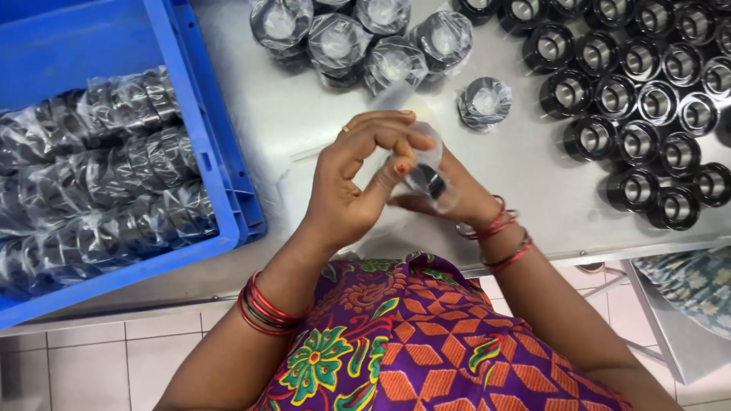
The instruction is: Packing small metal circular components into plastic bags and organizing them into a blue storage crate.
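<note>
Both hands raised above worktop point(289, 122), centre. My left hand point(354, 179) and right hand point(449, 199) pinch clear bag point(428, 164) around dark ring point(432, 183); fingers point(381, 141) curled, steadying film. Bare rings point(640, 99) far right; blue crate point(221, 175) left.

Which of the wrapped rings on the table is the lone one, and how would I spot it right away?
Start at the steel table right of the blue crate. Between the cluster of wrapped rings at the top and the rows of bare black rings on the right lies the single wrapped ring, just above the hands. It alone touches no other ring, and clear plastic covers it.
</note>
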